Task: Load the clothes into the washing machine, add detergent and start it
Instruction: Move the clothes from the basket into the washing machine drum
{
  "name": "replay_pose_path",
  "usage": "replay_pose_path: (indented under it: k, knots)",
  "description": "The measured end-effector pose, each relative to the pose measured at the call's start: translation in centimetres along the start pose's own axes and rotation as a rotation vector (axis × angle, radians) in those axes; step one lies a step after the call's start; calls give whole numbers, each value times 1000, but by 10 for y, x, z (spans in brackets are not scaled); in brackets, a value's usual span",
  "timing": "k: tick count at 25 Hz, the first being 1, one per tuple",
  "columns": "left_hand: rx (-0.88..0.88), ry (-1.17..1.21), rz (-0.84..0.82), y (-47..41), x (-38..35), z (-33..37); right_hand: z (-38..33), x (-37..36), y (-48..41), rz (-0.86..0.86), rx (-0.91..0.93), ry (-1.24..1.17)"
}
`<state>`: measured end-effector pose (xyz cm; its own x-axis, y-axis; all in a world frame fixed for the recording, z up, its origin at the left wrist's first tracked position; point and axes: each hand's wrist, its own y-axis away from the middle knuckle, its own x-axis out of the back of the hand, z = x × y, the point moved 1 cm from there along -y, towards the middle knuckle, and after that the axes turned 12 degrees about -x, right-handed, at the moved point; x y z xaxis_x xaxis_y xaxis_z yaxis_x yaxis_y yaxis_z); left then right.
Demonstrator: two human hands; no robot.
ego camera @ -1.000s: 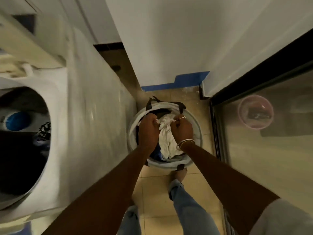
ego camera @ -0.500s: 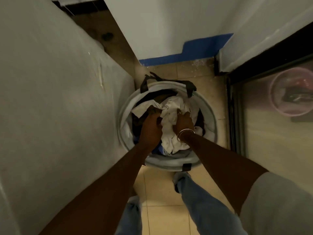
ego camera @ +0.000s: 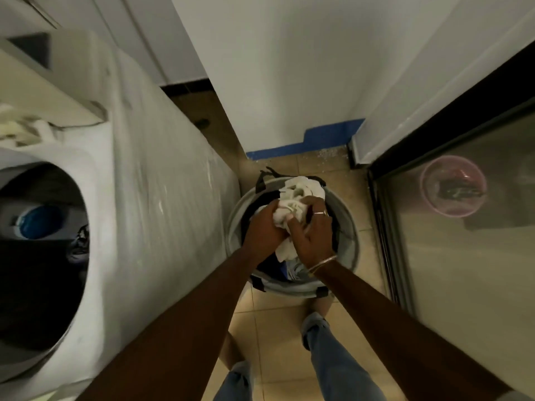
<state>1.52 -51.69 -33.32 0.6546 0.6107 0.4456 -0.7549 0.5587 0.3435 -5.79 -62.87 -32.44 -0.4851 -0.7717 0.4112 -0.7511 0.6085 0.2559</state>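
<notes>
A round grey laundry basket (ego camera: 348,227) stands on the tiled floor, holding dark clothes and a blue item. Above it, my left hand (ego camera: 265,230) and my right hand (ego camera: 314,238) both grip a bunched white cloth (ego camera: 298,195), lifted above the basket's rim. To the left stands the white top-loading washing machine (ego camera: 150,198). Its round drum opening (ego camera: 37,256) is dark, with a blue cap at its centre and a dark garment inside.
A white wall with a blue base strip (ego camera: 307,143) rises behind the basket. A dark-framed glass door (ego camera: 463,270) on the right has a pink basin (ego camera: 453,186) behind it. My legs in jeans stand on the beige tiles (ego camera: 278,337).
Both hands have raised the white cloth out of the basket, bunching it between them. The view has swung back left, so the washer's drum opening shows again.
</notes>
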Motion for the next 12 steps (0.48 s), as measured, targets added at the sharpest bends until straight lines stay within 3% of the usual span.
replay_pose_path:
  k: [5,7,9,12]
  knots:
    - [93,237,279,28,56,69,-18,17,45,196,-6,-152]
    - [146,437,421,45,80,95,-8,8,63,160,-257,-234]
    - [159,612,503,67,110,120,-26,-7,74,109,-532,-572]
    - [140,774,509,98,157,144,-93,-30,77,53,-578,-887]
